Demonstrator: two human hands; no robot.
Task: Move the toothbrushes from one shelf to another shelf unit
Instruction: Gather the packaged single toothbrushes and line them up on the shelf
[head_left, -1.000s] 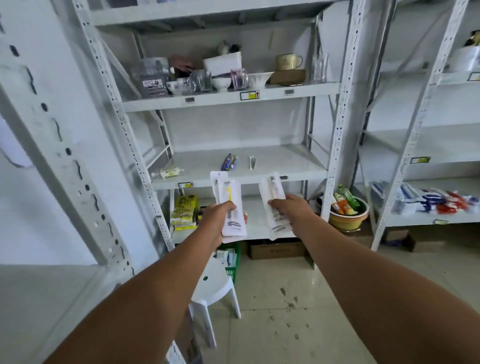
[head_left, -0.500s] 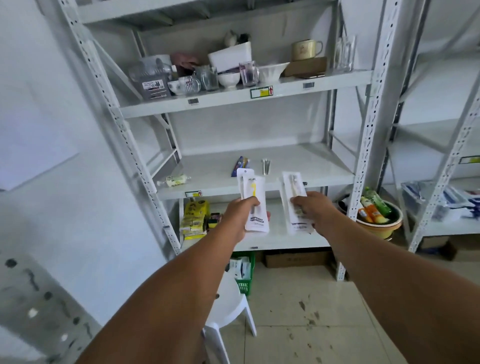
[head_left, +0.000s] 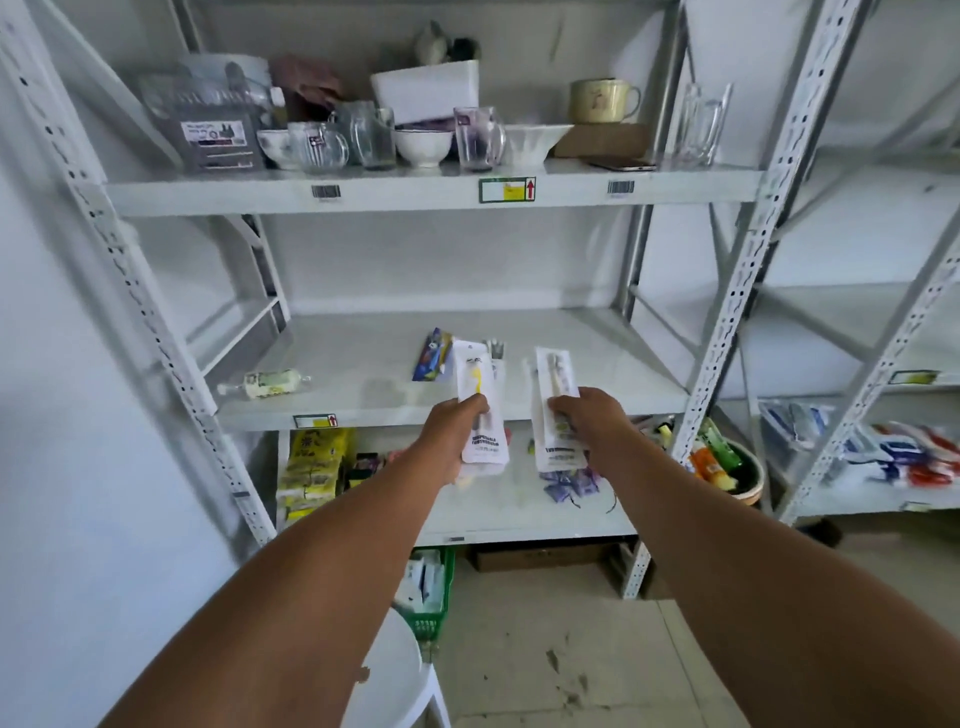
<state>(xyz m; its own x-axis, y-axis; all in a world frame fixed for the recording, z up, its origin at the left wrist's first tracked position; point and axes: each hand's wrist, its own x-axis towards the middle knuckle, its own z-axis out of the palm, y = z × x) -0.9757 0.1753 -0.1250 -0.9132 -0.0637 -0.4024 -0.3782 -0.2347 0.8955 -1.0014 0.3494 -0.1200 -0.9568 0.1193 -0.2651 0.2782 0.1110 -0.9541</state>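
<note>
Both hands have come closer to the shelf unit since the earlier frames, and the packets they carry now reach over the front edge of the middle shelf (head_left: 597, 364) rather than hanging short of it. Fingers of the left hand (head_left: 449, 431) are curled round a toothbrush packet (head_left: 480, 410), thumb on its face near the middle; the right hand (head_left: 584, 423) pinches a second toothbrush packet (head_left: 557, 405) the same way. Each packet is a long flat white sleeve with a clear window, held upright with the brush head uppermost: the left one shows a yellow brush, the right one a pale brush, and dark print runs across the lower part of both. Neither packet touches the shelf yet, so by my judgement the carrying is nearly over and the setting down is left. Farther right, on the neighbouring unit, more flat packets (head_left: 883, 457) lie in a heap, which may be further toothbrushes waiting to come across, though they are too blurred to tell.
</note>
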